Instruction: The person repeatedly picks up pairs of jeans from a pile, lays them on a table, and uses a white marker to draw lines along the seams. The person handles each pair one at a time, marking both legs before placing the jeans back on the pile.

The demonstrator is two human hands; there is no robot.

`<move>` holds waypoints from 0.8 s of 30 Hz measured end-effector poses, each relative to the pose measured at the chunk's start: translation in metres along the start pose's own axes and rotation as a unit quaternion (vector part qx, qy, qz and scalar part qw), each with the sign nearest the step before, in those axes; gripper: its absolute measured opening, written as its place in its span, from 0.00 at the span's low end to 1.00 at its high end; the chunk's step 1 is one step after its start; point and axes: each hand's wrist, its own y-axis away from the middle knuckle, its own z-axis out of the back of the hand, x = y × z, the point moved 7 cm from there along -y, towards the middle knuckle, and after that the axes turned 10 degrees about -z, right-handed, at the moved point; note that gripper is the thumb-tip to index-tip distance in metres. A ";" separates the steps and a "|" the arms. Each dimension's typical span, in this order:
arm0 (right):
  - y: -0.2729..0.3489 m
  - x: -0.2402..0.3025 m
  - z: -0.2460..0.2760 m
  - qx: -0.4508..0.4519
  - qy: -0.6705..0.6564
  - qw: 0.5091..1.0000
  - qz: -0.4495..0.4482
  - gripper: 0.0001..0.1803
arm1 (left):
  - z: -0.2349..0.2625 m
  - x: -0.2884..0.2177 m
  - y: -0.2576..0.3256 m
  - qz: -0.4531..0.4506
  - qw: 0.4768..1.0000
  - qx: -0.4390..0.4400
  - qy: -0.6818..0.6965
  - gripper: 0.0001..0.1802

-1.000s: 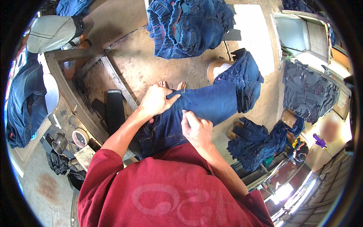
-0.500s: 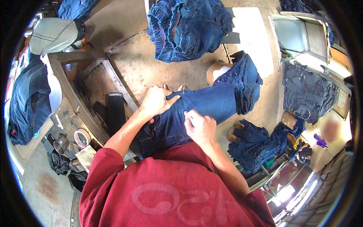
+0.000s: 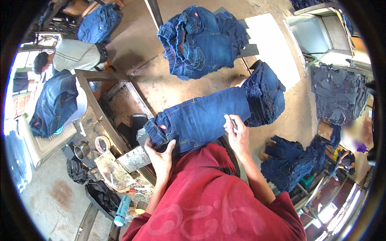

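A pair of dark blue denim jeans [image 3: 201,118] lies stretched across my lap, its waist end to the left with a small red tag. My left hand [image 3: 161,158] grips the waist end, thumb on top and the other fingers partly hidden by the cloth. Over the right part of the leg, my right hand [image 3: 238,134] is closed around a small, thin, metallic-looking tool [image 3: 231,121], too small to name surely. The far end of the jeans meets a stack of folded denim [image 3: 265,94] on the right.
A large denim pile [image 3: 201,44] stands ahead. More denim [image 3: 285,160] lies right, beyond it dark grey cloth pieces [image 3: 339,94]. At left are a wooden frame table [image 3: 94,108], a tape roll [image 3: 102,143], a metal mug [image 3: 81,150] and a blue bottle [image 3: 122,211]. Another person [image 3: 76,54] bends at far left.
My left hand has moved from the upper edge of the jeans to the waist end. My right hand has shifted right along the leg. The view has swung, showing more at left.
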 end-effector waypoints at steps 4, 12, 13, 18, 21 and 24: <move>0.006 0.025 0.004 0.006 0.019 0.998 0.058 0.07 | -0.019 0.008 -0.005 0.141 0.966 0.160 0.145 0.19; 0.014 0.045 0.027 0.022 0.053 0.993 0.099 0.05 | -0.069 0.010 0.000 0.401 0.753 0.290 0.433 0.24; 0.013 0.046 0.028 0.011 0.055 0.991 0.120 0.05 | -0.075 0.010 -0.012 0.328 0.805 0.336 0.363 0.23; 0.015 0.040 0.027 -0.009 0.089 0.983 0.161 0.08 | -0.104 -0.004 -0.022 0.302 0.736 0.400 0.455 0.22; 0.018 0.032 0.021 0.013 0.065 0.992 0.109 0.06 | -0.113 0.003 -0.011 0.426 0.680 0.387 0.454 0.21; 0.023 0.036 0.012 0.016 0.136 0.983 0.124 0.07 | -0.118 0.001 -0.006 0.379 0.688 0.474 0.397 0.19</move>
